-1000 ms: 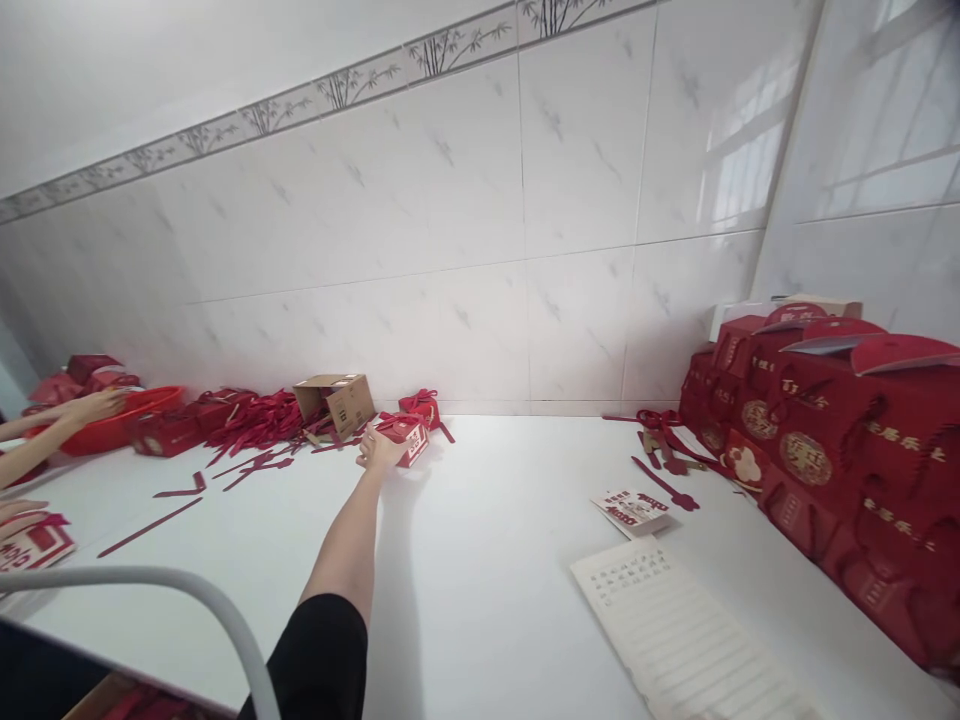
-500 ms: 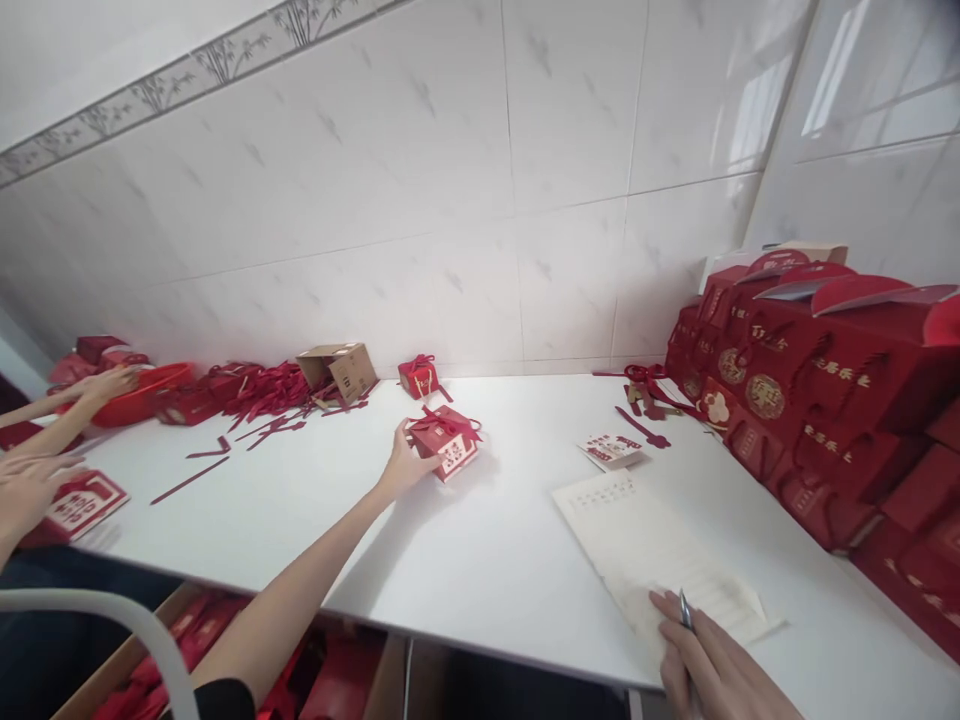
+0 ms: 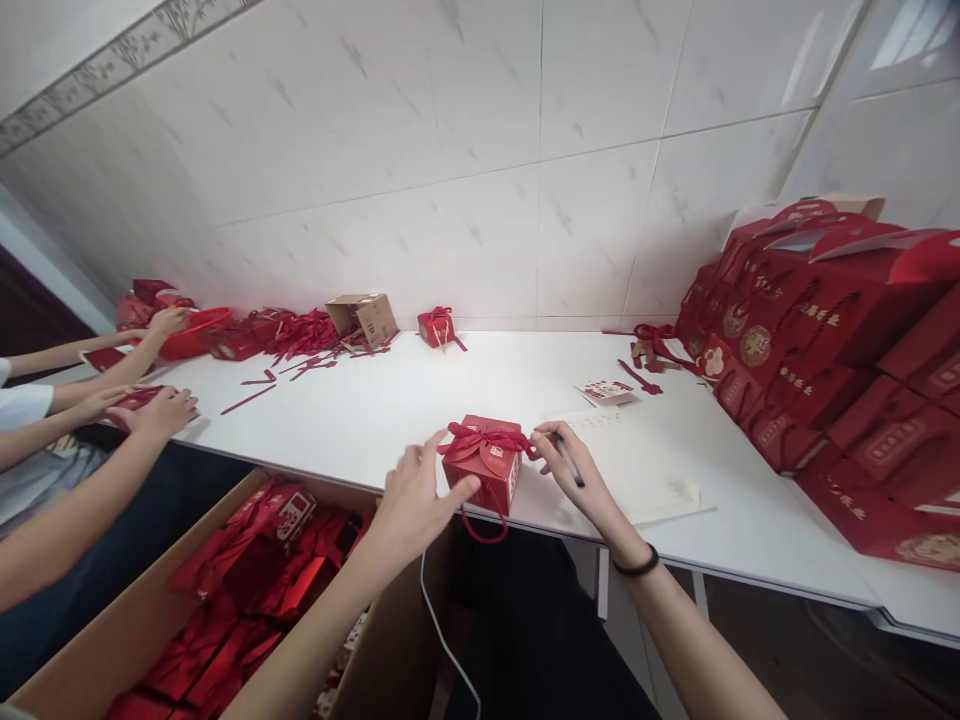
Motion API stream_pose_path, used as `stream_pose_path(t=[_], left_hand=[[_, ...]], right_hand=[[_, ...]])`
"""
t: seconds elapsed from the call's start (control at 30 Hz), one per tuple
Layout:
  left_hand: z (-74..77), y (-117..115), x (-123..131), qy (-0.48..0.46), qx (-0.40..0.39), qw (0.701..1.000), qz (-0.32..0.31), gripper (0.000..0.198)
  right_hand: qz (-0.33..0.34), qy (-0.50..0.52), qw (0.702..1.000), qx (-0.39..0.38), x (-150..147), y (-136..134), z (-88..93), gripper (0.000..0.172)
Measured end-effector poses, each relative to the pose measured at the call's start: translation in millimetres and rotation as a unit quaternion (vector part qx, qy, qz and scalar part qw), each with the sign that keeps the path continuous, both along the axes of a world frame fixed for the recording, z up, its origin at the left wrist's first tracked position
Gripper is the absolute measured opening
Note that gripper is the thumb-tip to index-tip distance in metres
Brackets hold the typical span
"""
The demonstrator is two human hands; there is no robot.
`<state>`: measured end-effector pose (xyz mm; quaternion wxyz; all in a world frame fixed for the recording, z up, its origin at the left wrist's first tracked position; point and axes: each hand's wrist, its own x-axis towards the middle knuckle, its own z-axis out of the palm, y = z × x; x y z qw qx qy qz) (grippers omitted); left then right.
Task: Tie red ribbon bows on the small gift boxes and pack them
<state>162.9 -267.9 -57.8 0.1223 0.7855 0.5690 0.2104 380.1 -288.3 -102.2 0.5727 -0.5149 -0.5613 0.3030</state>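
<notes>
We are cupping our left hand (image 3: 411, 497) against the left side of the small red gift box (image 3: 482, 468), which is sitting at the worktop's (image 3: 390, 405) near edge, while our right hand (image 3: 571, 470), with a pen (image 3: 570, 463) tucked between its fingers, is pinching the ribbon bow (image 3: 487, 438) on top. Doing this well, we judge, means steadying the box and pulling the bow evenly. At seven o'clock, below the worktop, an open cardboard carton (image 3: 225, 600) is holding many flat red packs. At three o'clock finished red boxes (image 3: 817, 350) are standing stacked; at ten o'clock other people's hands (image 3: 161, 410) are working.
</notes>
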Motion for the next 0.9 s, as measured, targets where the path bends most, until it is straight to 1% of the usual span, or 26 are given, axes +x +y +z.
stream_pose_path(t=[0.03,0.07,0.1,0.13,0.2,0.23,0.27,0.3,0.37,0.43,0.53,0.6,0.67,0.73,0.8,0.9], left_hand=[[5.7,5,0,-0.01,0.048,0.999,0.007,0.055],[11.6,12,1,-0.023,0.095,0.995,-0.004,0.045],[17.1,22,4,-0.037,0.123,0.991,-0.042,0.036],[21.8,32,8,-0.047,0.122,0.986,-0.108,0.029],[27.2,51,17,-0.051,0.06,0.965,-0.251,0.022],[27.6,59,21,-0.051,0.026,0.953,-0.297,0.02],[26.7,65,25,-0.054,0.0,0.947,-0.318,0.018],[24.5,69,27,-0.062,-0.014,0.945,-0.32,0.017],[18.0,70,30,-0.093,-0.021,0.949,-0.299,0.015],[10.7,65,32,-0.125,-0.014,0.954,-0.272,0.013],[2.0,51,34,-0.143,0.022,0.968,-0.207,0.012],[-1.9,42,39,-0.149,0.037,0.976,-0.157,0.011],[-4.6,36,44,-0.164,0.041,0.979,-0.115,0.012],[-6.5,34,48,-0.18,0.036,0.979,-0.088,0.013],[-8.1,33,52,-0.188,0.033,0.979,-0.073,0.014],[-9.5,31,55,-0.184,0.038,0.98,-0.058,0.013]], right_hand=[[0.024,0.028,0.999,-0.014,0,5,2.0,0.033],[0.04,0.046,0.998,-0.03,0,9,3.5,0.034],[0.048,0.059,0.996,-0.045,-1,12,4.5,0.034],[0.052,0.068,0.995,-0.059,-1,13,5.3,0.034],[0.052,0.086,0.992,-0.08,-2,15,5.6,0.034],[0.051,0.099,0.99,-0.088,-3,15,5.1,0.034],[0.05,0.112,0.988,-0.092,-4,15,4.1,0.034],[0.05,0.124,0.987,-0.093,-5,15,2.5,0.033],[0.046,0.157,0.983,-0.08,-8,16,-1.7,0.034],[0.039,0.198,0.977,-0.069,-10,16,-6.2,0.036],[0.025,0.251,0.965,-0.065,-14,13,-11.8,0.038],[0.012,0.262,0.963,-0.058,-16,8,-14.2,0.037],[-0.008,0.245,0.968,-0.048,-15,2,-14.8,0.036],[-0.027,0.211,0.976,-0.046,-13,-4,-12.4,0.035],[-0.037,0.179,0.982,-0.054,-10,-10,-6.2,0.034],[-0.04,0.124,0.989,-0.063,-6,-18,8.2,0.033]])
